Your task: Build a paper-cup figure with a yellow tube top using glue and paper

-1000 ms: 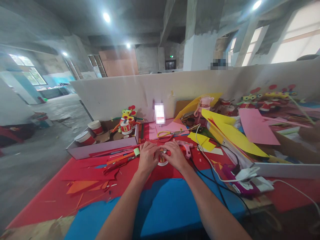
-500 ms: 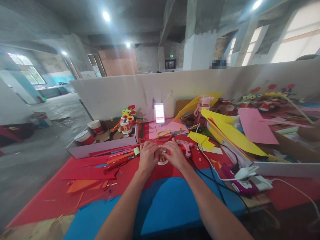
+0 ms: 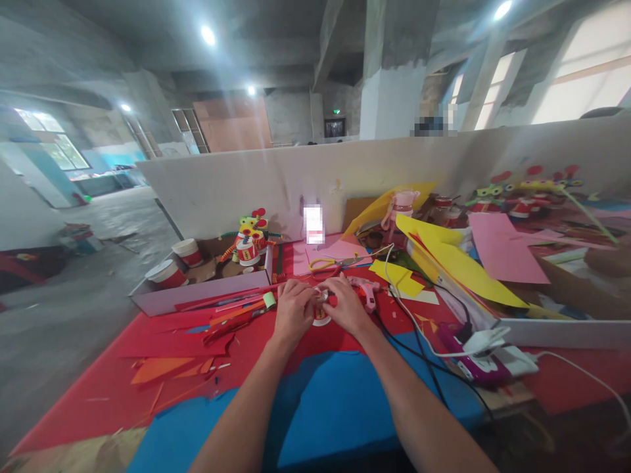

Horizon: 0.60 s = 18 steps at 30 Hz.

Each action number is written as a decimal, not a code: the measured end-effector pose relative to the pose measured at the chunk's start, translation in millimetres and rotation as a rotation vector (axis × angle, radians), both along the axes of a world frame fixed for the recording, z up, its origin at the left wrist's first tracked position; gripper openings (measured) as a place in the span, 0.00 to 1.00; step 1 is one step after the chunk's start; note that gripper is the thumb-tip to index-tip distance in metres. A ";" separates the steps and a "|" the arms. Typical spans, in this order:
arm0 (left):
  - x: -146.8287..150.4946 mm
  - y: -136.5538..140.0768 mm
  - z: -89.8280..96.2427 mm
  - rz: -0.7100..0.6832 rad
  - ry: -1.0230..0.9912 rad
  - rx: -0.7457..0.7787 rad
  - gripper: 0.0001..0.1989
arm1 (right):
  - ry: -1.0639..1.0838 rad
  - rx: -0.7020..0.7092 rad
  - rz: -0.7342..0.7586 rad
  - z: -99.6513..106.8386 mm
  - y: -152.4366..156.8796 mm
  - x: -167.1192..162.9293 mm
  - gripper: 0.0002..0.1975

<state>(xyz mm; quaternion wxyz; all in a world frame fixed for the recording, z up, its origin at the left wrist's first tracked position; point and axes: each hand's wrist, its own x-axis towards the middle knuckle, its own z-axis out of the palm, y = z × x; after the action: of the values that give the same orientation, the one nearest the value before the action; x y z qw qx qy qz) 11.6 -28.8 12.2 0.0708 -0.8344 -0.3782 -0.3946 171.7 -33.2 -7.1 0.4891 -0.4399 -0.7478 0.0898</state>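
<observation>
In the middle of the red-covered table stands a small red and white paper cup (image 3: pixel 322 320), mostly hidden behind my fingers. My left hand (image 3: pixel 294 306) closes on its upper left side with bent fingers. From the right, my right hand (image 3: pixel 346 305) pinches at the cup's top, fingertips near those of the left. A small pale piece shows between the fingertips; its kind is too small to tell. Just right of my right hand lies a pink hot glue gun (image 3: pixel 369 293). Yellow-handled scissors (image 3: pixel 323 264) lie beyond the hands.
A shallow box (image 3: pixel 197 295) at left holds paper cups and a finished paper cup figure (image 3: pixel 250 243). Coloured paper scraps (image 3: pixel 167 368) lie left. A purple power strip (image 3: pixel 468 358) with cables sits right, before yellow sheets (image 3: pixel 448 263). A white partition (image 3: pixel 236 184) stands behind.
Both hands stay at the cup in nearly the same place, with only slight finger movement. The view has shifted very slightly.
</observation>
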 end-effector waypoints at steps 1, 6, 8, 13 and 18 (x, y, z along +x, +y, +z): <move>-0.1 0.0 0.0 0.002 -0.001 -0.001 0.13 | -0.004 0.000 -0.002 0.4 -0.3 0.0 0.12; -0.1 1.0 -1.2 -0.008 -0.018 0.017 0.13 | -0.021 -0.004 0.017 0.6 0.2 0.1 0.12; 0.3 2.1 -2.4 -0.023 -0.021 0.017 0.13 | -0.021 0.002 0.026 -0.4 1.0 0.2 0.14; 1.9 4.1 -3.3 -0.019 -0.028 0.009 0.12 | -0.033 0.025 0.033 -2.9 2.4 0.3 0.15; 2.1 3.8 -2.7 -0.028 -0.040 0.025 0.11 | -0.049 0.012 0.026 -2.2 2.1 0.0 0.14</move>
<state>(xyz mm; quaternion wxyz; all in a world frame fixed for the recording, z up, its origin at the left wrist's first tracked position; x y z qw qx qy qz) 13.7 -25.0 9.5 0.0681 -0.8306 -0.3627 -0.4170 171.7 -31.1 -9.3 0.4722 -0.4293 -0.7657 0.0806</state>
